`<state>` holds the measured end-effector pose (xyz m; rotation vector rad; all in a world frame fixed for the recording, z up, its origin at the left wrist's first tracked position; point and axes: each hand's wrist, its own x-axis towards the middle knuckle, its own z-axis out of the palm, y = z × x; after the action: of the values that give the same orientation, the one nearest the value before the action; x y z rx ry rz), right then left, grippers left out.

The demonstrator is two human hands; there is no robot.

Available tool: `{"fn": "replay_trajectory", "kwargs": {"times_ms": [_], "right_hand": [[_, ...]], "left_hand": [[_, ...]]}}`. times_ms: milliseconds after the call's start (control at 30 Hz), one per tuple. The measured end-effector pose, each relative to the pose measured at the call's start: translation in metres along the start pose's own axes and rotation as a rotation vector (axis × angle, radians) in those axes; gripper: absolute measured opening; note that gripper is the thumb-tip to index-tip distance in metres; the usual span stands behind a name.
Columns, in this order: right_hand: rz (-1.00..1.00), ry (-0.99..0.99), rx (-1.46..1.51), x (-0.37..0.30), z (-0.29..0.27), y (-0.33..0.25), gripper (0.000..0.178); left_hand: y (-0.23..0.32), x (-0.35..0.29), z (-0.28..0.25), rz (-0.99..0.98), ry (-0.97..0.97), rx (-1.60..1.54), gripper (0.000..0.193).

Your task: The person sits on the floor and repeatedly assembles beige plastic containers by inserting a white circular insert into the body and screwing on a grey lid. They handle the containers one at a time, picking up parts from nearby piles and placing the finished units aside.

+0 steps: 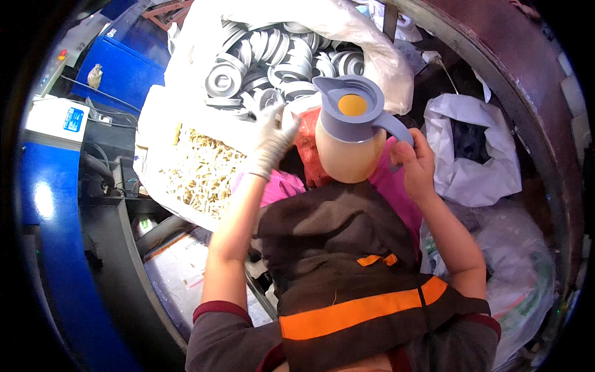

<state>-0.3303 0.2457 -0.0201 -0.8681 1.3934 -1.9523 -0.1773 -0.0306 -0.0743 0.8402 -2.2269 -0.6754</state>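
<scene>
My bare right hand [419, 166] is wrapped round the handle of a jug [351, 152] with a cream body, a grey-blue spouted top and a round yellow button. The jug is upright over my lap, its spout pointing left. My left hand [273, 137], in a white glove, is open with its fingers apart, to the left of the jug. Its fingertips are close to a pile of grey round plastic lids [224, 80] in a large white sack [387, 68]. Whether they touch a lid, I cannot tell.
Small beige scraps [204, 167] lie in a white bag at the left. A white sack [443, 167] with dark contents and clear plastic bags [517, 260] stand at the right. Blue machinery [52, 204] lines the left side; a metal frame [496, 62] curves along the right.
</scene>
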Motion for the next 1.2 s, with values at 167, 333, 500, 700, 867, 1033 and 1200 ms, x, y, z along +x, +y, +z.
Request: {"fn": "replay_trajectory", "kwargs": {"times_ms": [167, 333, 500, 700, 867, 1033, 1200], "right_hand": [[-0.018, -0.045, -0.104, -0.001, 0.007, -0.018, 0.020], [0.017, -0.110, -0.415, 0.008, 0.029, -0.015, 0.022], [0.059, -0.422, -0.695, 0.039, 0.074, -0.026, 0.024], [-0.178, -0.242, -0.714, 0.156, 0.113, -0.010, 0.044], [-0.064, -0.534, -0.970, 0.250, 0.180, 0.038, 0.061], [-1.178, -0.460, -1.165, 0.302, 0.314, 0.104, 0.045], [-1.165, -0.614, -1.214, 0.310, 0.423, 0.133, 0.038]], "left_hand": [[0.007, -0.041, 0.045, -0.021, 0.007, 0.196, 0.043], [0.065, -0.010, -0.044, 0.118, 0.152, -0.512, 0.023], [0.083, -0.015, -0.099, 0.278, -0.296, 0.056, 0.031], [0.021, -0.047, -0.121, -0.400, -0.085, -0.617, 0.038], [0.000, -0.104, -0.145, -0.684, 0.214, -1.230, 0.047], [-0.027, -0.147, -0.140, -0.772, 0.427, -1.526, 0.064], [-0.015, -0.136, -0.142, -0.760, 0.236, -1.252, 0.079]]}}
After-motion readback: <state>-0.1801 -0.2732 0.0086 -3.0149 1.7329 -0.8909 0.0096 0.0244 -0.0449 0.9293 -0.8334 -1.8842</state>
